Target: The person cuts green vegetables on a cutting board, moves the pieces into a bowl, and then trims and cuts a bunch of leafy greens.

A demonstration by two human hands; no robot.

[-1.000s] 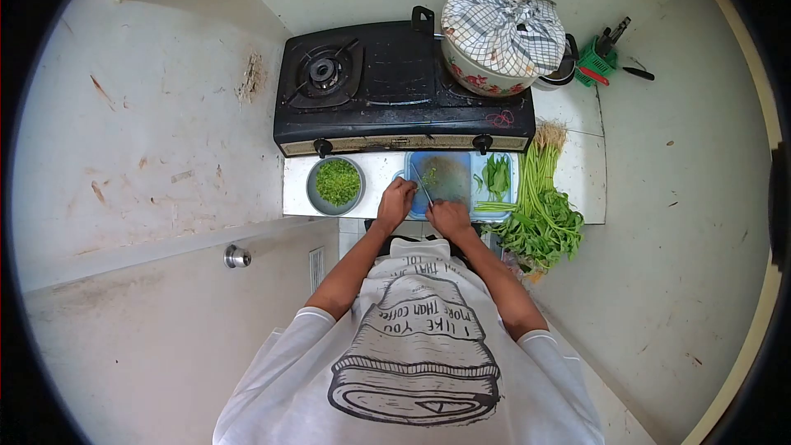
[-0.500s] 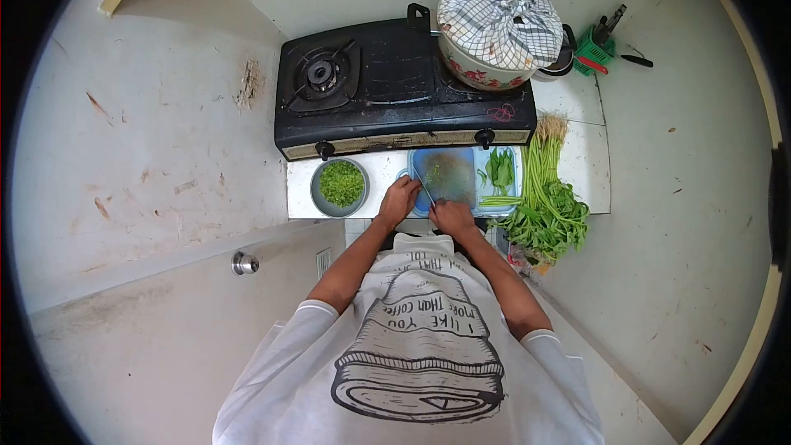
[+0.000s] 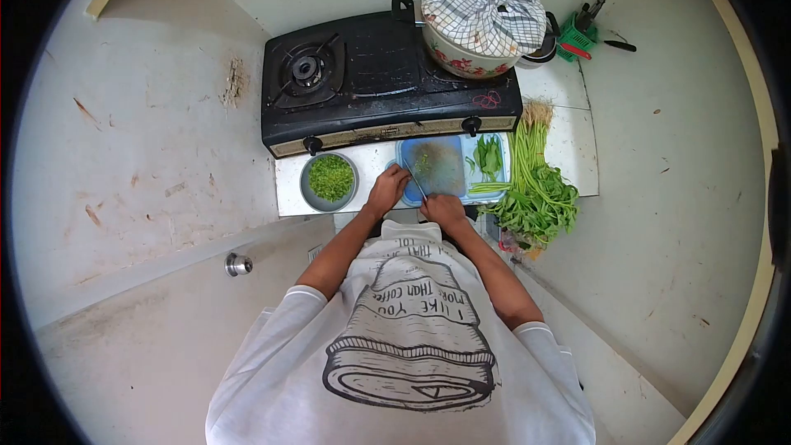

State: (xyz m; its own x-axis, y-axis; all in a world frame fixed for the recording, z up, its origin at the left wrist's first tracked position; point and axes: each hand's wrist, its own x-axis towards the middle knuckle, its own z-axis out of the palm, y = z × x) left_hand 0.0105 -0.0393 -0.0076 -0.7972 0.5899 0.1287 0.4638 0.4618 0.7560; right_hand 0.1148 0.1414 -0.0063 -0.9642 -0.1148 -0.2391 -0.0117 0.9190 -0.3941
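Note:
My right hand (image 3: 445,210) is closed around the handle of a knife (image 3: 415,180), whose thin blade slants up and left over a blue cutting board (image 3: 446,175). Near the blade's tip, my left hand (image 3: 387,189) is at the board's left edge with its fingers drawn together; what they hold, if anything, is hidden. A few green bits (image 3: 423,161) are scattered on the board. To its right, loose green leaves (image 3: 488,156) and cut stems (image 3: 489,188) lie on a pale blue tray (image 3: 503,152). Left of my hands, a grey bowl (image 3: 304,190) holds chopped greens (image 3: 330,178).
A black two-burner stove (image 3: 383,74) stands behind the board, bearing a flowered pot (image 3: 465,59) with a checked cloth (image 3: 486,12) over its lid. A leafy bunch with roots (image 3: 540,185) hangs over the counter's front edge. A green basket (image 3: 576,39) of utensils sits at back right.
The whole view has shifted, so things appear slightly further left and up. Both hands stay in nearly the same place at the board, with the knife still in my right hand.

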